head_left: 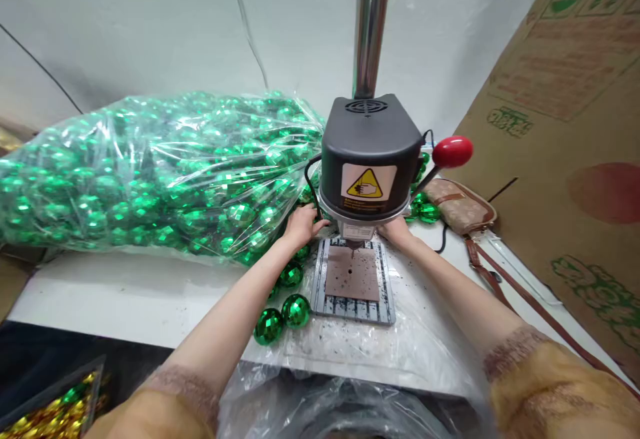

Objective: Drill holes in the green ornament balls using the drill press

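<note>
A small black drill press (371, 159) with a red-knobbed lever (453, 152) stands before me. My left hand (301, 225) reaches to the left of its head, beside green mirrored balls and the gathered mouth of a clear plastic bag (150, 172) full of such balls. Its thumb is held apart from the fingers, and I see nothing in its grasp. Behind the right side of the drill head is my right hand (394, 230), its fingers hidden. Under the drill bit a brown square plate (351, 286) with a small hole lies on the slotted metal base (385, 309).
Loose green balls (296, 310) lie left of the base; more balls (425, 210) sit behind it. At right are a patterned bag (457, 202) with a brown strap and a large cardboard box (565, 159). Clear plastic (320, 392) hangs over the table's front edge. Gold pieces (50, 416) are lower left.
</note>
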A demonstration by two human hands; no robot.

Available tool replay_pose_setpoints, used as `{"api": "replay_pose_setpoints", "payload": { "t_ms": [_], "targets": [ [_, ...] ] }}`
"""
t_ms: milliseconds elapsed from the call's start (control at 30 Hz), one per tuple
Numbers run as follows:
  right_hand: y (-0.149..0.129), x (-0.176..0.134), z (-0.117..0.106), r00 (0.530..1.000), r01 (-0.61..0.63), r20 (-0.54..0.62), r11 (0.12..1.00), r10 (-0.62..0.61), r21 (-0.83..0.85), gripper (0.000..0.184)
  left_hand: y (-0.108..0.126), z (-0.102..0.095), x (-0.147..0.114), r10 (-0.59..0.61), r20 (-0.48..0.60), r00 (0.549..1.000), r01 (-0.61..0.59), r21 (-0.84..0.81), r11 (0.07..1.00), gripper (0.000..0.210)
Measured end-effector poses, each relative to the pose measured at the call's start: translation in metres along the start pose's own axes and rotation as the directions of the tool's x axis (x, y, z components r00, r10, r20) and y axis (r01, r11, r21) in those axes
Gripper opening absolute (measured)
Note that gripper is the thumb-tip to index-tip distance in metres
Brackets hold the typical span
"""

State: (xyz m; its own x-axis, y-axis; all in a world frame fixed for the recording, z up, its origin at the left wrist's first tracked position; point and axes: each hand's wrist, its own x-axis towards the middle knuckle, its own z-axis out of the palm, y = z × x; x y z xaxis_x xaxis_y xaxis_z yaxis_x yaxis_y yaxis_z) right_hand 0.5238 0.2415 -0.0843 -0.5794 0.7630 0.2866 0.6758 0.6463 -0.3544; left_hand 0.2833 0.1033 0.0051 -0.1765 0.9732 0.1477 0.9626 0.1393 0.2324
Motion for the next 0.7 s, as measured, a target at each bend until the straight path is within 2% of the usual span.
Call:
{"api": "replay_pose_setpoints", "payload": {
  "t_ms": [100,233,400,567,633,700],
  "targets": [
    [-0.001,-0.014,-0.01,0.998,-0.015,0.065,1.0,0.017,-0.024,0.038,0.003,-0.005,-0.009,-0.019,0.011,1.0,0.019,0.053,0.998,0.025],
    [-0.007,-0.034,-0.018,0.994,-0.018,0.107,1.0,0.02,-0.023,0.036,0.011,-0.006,-0.012,-0.108,-0.012,0.994,0.108,0.148,0.983,0.025],
    [-0.015,-0.039,-0.018,0.993,-0.084,0.079,0.996,0.084,0.001,0.035,0.026,-0.004,-0.004,-0.182,-0.045,0.982,0.188,0.205,0.961,0.026],
    [-0.017,-0.042,-0.025,0.994,-0.1,0.053,0.991,0.095,0.088,0.034,0.026,-0.017,-0.012,-0.166,-0.027,0.986,0.168,0.188,0.968,0.024],
    [-0.017,-0.048,-0.035,0.996,-0.09,0.035,0.985,0.085,0.149,0.033,0.022,-0.025,-0.022,-0.154,-0.035,0.988,0.157,0.124,0.98,0.029],
    [-0.02,-0.056,-0.049,0.997,-0.075,-0.001,0.97,0.077,0.23,0.033,0.021,-0.032,-0.037,-0.194,-0.069,0.979,0.183,-0.146,0.972,0.041]
  ]
}}
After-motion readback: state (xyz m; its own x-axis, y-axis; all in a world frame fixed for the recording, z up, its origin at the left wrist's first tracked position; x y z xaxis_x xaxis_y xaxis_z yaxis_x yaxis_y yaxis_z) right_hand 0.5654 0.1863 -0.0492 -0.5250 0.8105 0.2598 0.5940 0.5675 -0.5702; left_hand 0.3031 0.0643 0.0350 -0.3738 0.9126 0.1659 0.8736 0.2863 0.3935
